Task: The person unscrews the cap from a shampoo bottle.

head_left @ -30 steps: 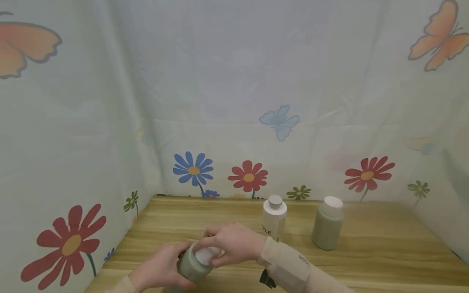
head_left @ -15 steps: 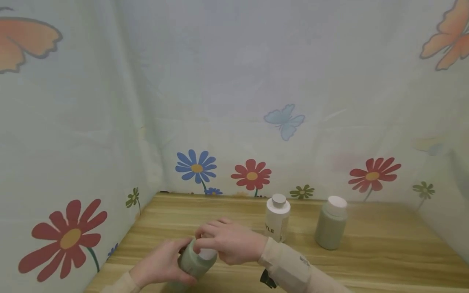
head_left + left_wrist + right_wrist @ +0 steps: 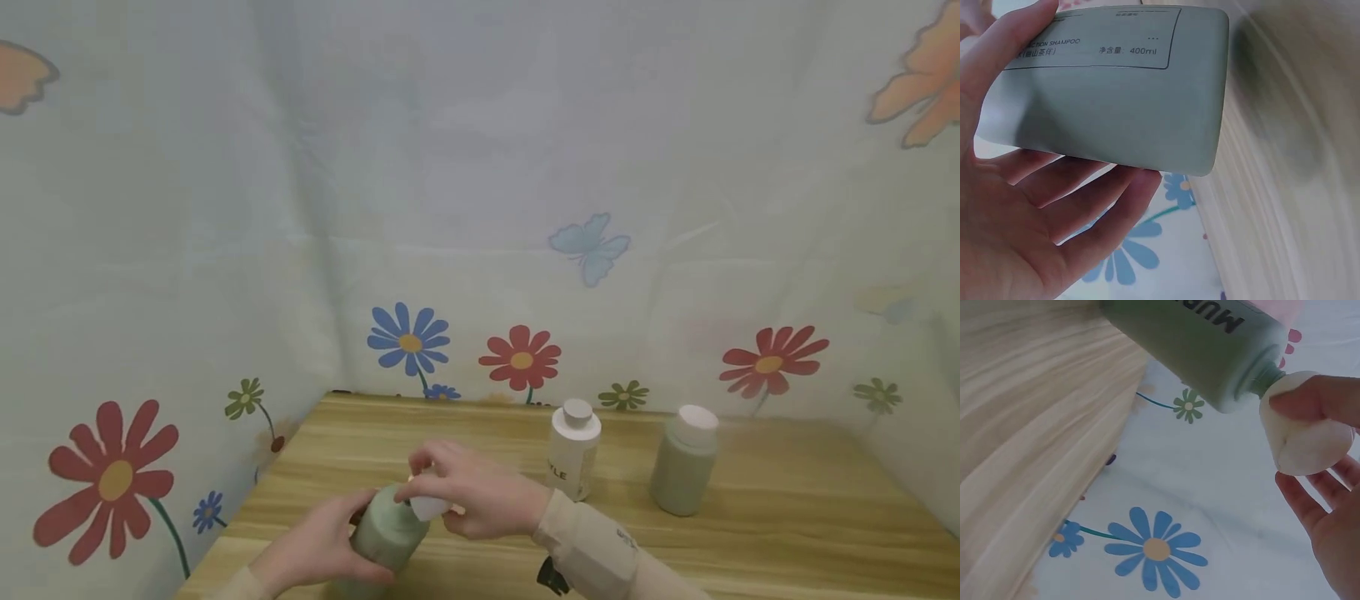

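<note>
My left hand [image 3: 318, 537] grips a sage-green shampoo bottle [image 3: 388, 535] by its body, tilted above the table. Small lettering on the bottle [image 3: 1122, 112] includes "SHAMPOO" and "400ml" in the left wrist view. Thumb and fingers of my right hand [image 3: 483, 496] pinch the white cap [image 3: 431, 507] at the bottle's top. In the right wrist view the green neck [image 3: 1266, 379] shows between the shoulder and the cap [image 3: 1313, 440], which sits askew at the neck's end. Whether the two still touch, I cannot tell.
A white bottle [image 3: 574, 454] with a grey cap stands upright behind my right hand. Farther right is another green bottle [image 3: 682, 467] with its white cap on. Flower-printed cloth [image 3: 480, 283] surrounds the wooden table [image 3: 487, 421] at the back and sides.
The white cap has moved up and to the right off the bottle's shoulder, pinched in my right hand, and the neck now shows. The head view has shifted slightly.
</note>
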`<state>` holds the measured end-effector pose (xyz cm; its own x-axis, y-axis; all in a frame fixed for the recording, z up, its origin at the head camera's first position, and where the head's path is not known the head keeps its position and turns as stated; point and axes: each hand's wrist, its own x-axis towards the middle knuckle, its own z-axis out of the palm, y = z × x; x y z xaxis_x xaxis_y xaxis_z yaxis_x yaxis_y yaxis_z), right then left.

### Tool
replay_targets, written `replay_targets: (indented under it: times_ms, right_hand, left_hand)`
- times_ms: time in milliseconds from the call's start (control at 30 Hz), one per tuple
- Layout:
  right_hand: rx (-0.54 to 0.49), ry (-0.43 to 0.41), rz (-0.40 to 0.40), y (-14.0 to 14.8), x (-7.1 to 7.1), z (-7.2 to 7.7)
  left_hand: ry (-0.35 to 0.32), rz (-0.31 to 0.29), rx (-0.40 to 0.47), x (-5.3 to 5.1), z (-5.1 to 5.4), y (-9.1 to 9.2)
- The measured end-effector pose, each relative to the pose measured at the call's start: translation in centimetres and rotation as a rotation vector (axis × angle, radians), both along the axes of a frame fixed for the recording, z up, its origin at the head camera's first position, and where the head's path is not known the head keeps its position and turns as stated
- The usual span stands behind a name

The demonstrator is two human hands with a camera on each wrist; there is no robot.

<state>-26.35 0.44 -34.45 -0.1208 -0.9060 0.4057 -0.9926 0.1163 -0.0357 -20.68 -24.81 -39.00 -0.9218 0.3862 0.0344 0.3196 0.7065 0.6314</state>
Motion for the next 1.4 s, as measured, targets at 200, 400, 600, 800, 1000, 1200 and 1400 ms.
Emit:
replay_targets:
  times_ms: [200,400,600,800,1000,1200,1400]
  right_hand:
    - [-0.055,-0.176,0.018,-0.7,-0.3,-1.8]
    - [-0.041,-0.472,0.004,-1.8,-0.4,-3.6]
    - [-0.016,-0.662,-0.031,-1.8,-1.3,-5.5]
    - [0.175,-0.491,-0.065,-2.6,-1.3,-7.6]
    - [0.292,-0.426,-0.05,-3.1,-0.7,-9.1]
    - [0.279,-0.425,-0.04,-3.2,-0.5,-9.9]
    - [0.277,-0.404,-0.028,-3.9,-0.3,-10.2]
  left_hand:
    - [0.069,0.046,0.035,1.3,-1.3,-1.8]
    - [0.077,0.133,0.023,2.2,-2.2,-3.2]
    - [-0.006,0.18,0.091,1.7,-2.4,-3.8]
    - [-0.048,0.163,0.161,1.4,-2.6,-4.6]
    - [-0.095,0.119,0.218,1.2,-2.8,-5.4]
    - [-0.118,0.142,0.235,1.2,-3.4,-6.0]
    - [-0.154,0.175,0.251,1.7,-4.0,-6.6]
